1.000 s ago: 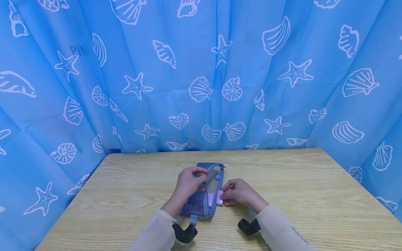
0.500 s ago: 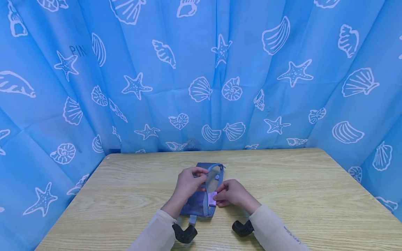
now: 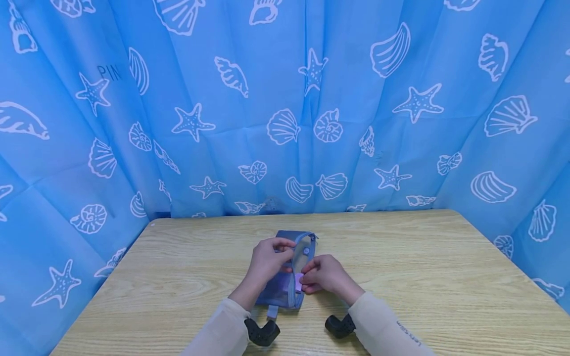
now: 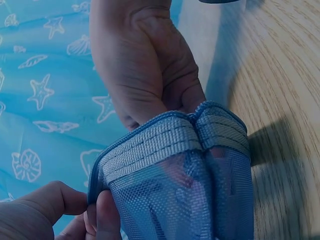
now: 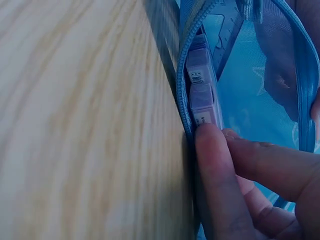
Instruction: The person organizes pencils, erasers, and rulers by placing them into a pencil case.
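Observation:
A blue mesh zip pouch (image 3: pixel 272 294) lies on the table with its zipped side gaping toward the right. My left hand (image 3: pixel 269 257) pinches the edge of that opening between thumb and fingers, holding it up. At the mouth, my right hand (image 3: pixel 327 277) pinches a small purple block (image 5: pixel 204 100) with a printed label, its fingertips at the block's near end. Most of this block sits inside the pouch in the right wrist view. Just beyond it, a second purple block (image 5: pixel 198 64) with a barcode lies in line. A clear ruler-like piece (image 5: pixel 228 42) with markings is also inside.
The wood-grain table (image 3: pixel 423 267) stretches out on both sides of the pouch. A blue curtain (image 3: pixel 347 89) with white shells and starfish hangs behind it. Black wrist mounts (image 3: pixel 262 332) sit below both hands. A short strap (image 3: pixel 273 311) sticks out from the pouch's near end.
My right hand has moved left with the purple block, from just outside the pouch into its opening. The left hand keeps its grip on the edge and has barely moved.

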Motion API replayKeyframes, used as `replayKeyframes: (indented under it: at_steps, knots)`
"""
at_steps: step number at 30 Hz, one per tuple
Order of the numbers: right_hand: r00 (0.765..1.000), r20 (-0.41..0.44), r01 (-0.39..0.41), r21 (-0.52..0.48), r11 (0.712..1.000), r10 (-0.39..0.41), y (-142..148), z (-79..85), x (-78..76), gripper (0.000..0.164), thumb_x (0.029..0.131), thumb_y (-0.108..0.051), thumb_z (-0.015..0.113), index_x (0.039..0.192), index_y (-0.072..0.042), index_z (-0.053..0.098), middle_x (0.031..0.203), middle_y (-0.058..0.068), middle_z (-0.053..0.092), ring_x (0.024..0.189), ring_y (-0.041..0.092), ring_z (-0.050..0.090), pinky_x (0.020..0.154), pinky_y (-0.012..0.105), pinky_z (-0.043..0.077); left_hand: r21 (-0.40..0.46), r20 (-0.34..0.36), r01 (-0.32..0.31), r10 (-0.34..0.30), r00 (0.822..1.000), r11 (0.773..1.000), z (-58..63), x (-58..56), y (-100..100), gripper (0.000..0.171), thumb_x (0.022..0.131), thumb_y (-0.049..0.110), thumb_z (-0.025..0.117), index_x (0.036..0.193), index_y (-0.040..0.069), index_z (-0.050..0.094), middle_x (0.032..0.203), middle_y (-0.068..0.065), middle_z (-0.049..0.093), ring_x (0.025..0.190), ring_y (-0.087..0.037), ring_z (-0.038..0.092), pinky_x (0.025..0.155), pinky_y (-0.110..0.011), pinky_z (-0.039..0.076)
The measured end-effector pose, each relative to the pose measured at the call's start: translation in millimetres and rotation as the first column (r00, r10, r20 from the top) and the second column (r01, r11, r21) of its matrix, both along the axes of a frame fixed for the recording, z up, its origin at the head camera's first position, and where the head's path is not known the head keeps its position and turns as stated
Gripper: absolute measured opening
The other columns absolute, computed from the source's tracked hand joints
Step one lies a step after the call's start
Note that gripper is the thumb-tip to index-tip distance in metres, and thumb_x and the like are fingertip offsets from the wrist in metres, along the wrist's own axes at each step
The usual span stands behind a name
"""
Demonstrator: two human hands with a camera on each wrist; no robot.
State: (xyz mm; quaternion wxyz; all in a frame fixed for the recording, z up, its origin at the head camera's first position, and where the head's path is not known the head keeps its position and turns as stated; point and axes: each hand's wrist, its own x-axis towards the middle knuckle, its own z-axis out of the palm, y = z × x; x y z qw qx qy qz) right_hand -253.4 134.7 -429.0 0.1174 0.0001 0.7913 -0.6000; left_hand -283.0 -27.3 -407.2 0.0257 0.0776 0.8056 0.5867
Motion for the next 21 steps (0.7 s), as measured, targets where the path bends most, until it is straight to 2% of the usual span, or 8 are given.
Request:
replayKeyframes:
  at_steps: [7,13,21]
  knots:
    - [0.999,-0.023,0.023,-0.012,1.000,-0.023,-4,-2.6,-0.6,0.017,0.082,0.010,0.067,0.097,0.012,0.060,0.075,0.014,0.070,0.061,0.016,0.068,0.061,0.033,0.062,0.010,0.007,0.006,-0.006,1.000,1.000,-0.9,0.5,1,0.027,0.081,0.002,0.063,0.106,-0.001,0.073,0.084,-0.005,0.063,0.069,-0.014,0.067,0.056,-0.029,0.061]
    - [0.999,-0.043,0.003,-0.012,1.000,-0.004,-5,-3.1,-2.5,0.017,0.081,0.009,0.068,0.096,0.011,0.060,0.075,0.013,0.069,0.061,0.015,0.068,0.060,0.033,0.062,0.014,0.007,0.006,-0.007,1.000,1.000,-1.5,0.3,-1,0.028,0.081,0.003,0.062,0.106,-0.001,0.073,0.084,-0.005,0.063,0.069,-0.017,0.068,0.056,-0.030,0.061]
    - [0.998,-0.054,0.024,0.011,1.000,-0.023,10,12.1,-4.8,0.018,0.084,0.006,0.067,0.099,0.012,0.059,0.075,0.014,0.069,0.060,0.016,0.067,0.061,0.034,0.062,0.028,0.013,-0.004,0.004,1.000,1.000,-0.7,-1.8,0,0.028,0.080,0.003,0.062,0.106,0.000,0.073,0.084,-0.004,0.064,0.076,-0.022,0.069,0.056,-0.030,0.061]
